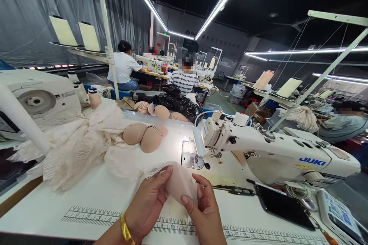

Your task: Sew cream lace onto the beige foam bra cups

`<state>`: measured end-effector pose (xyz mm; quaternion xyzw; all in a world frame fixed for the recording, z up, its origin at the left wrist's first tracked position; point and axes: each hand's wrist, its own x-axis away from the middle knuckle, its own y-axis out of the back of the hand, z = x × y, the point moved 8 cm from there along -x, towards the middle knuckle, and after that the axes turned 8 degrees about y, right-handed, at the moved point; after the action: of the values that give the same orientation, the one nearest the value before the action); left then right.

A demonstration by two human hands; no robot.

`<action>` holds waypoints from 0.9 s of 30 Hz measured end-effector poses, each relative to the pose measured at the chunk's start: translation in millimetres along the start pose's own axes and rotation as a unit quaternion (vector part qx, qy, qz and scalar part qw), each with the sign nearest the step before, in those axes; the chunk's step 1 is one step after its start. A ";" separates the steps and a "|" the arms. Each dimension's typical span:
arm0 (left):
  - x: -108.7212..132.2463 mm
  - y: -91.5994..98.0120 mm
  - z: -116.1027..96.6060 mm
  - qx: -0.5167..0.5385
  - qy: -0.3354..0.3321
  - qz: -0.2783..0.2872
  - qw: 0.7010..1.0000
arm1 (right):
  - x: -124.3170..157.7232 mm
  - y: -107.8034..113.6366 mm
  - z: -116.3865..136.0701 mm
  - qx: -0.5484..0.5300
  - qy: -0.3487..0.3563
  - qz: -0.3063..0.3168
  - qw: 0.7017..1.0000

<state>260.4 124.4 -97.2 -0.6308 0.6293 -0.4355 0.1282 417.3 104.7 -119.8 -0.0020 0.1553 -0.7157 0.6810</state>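
Observation:
Both hands hold a pale beige fabric cup piece [181, 180] with a lace edge, low in the middle of the view. My left hand [151, 201] grips its left side, thumb on top, a gold bracelet on the wrist. My right hand [203, 208] pinches its right side between thumb and fingers. Just beyond the hands is the needle area of a white sewing machine [276, 153], its lamp lighting the metal needle plate [191, 159]. Beige foam cups [151, 139] lie in a small stack behind my left hand. The fingertips under the fabric are partly hidden.
Cream lace fabric [77, 149] is heaped at left. A printed ruler [238, 233] runs along the front edge. A black phone [284, 204], black-handled tool [234, 190] and control box [340, 214] lie at right. More cups and a black bag [188, 107] sit behind; people work beyond.

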 end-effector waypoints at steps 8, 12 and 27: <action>-1.3 -11.6 2.8 -0.021 0.001 0.025 0.999 | -8.2 6.5 -3.8 -0.077 -0.044 -0.042 0.995; -1.5 -19.1 6.3 -0.012 0.020 0.059 0.998 | -7.2 5.7 -3.8 -0.099 -0.055 -0.066 0.991; -5.9 -27.4 13.0 -0.016 0.027 0.068 0.997 | -3.1 7.0 3.8 -0.133 -0.057 -0.105 0.984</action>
<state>289.3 129.6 -87.6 -0.5767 0.6806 -0.4325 0.1309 425.1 106.7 -117.1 -0.1495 0.2090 -0.7547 0.6037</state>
